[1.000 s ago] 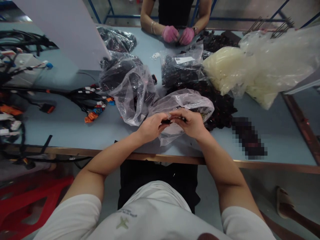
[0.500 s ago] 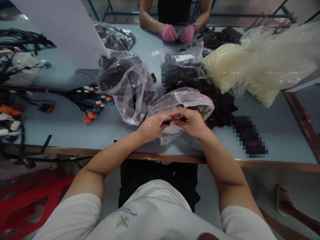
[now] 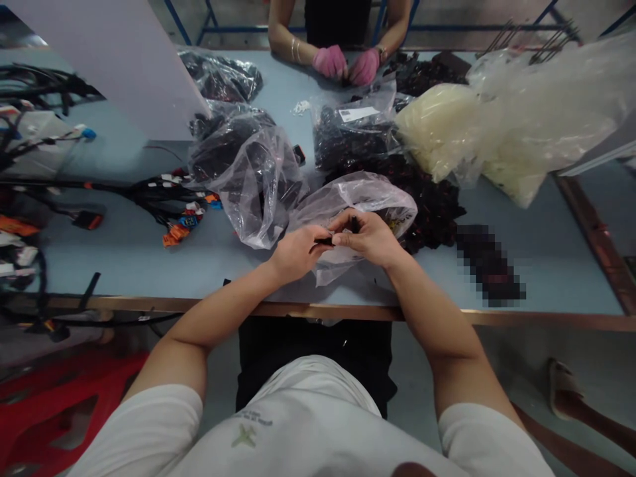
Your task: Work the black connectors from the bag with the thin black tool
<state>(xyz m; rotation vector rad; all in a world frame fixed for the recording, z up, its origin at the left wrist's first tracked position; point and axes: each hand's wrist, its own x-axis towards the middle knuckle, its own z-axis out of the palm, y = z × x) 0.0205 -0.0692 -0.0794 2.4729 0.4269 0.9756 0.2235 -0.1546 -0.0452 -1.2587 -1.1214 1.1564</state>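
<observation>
My left hand [image 3: 295, 252] and my right hand [image 3: 370, 237] meet above the near part of the blue table [image 3: 149, 265]. Both are closed in a pinch on a small black part [image 3: 325, 240] held between the fingertips. Just behind the hands lies a clear plastic bag [image 3: 360, 199], nearly flat. To its right spreads a heap of small black parts [image 3: 437, 205]. Another clear bag [image 3: 258, 185] with dark pieces inside stands to the left of the hands.
Across the table a person's hands in pink gloves [image 3: 345, 65] work on something small. Bags of black parts [image 3: 352, 132], a big bag of cream pieces [image 3: 447, 132], and wire harnesses with coloured connectors [image 3: 173, 199] lie around. A red stool [image 3: 54, 411] stands at lower left.
My hands stay together on the small black part, with slight finger shifts. The whole view has drifted a little, so things sit slightly further left and up.
</observation>
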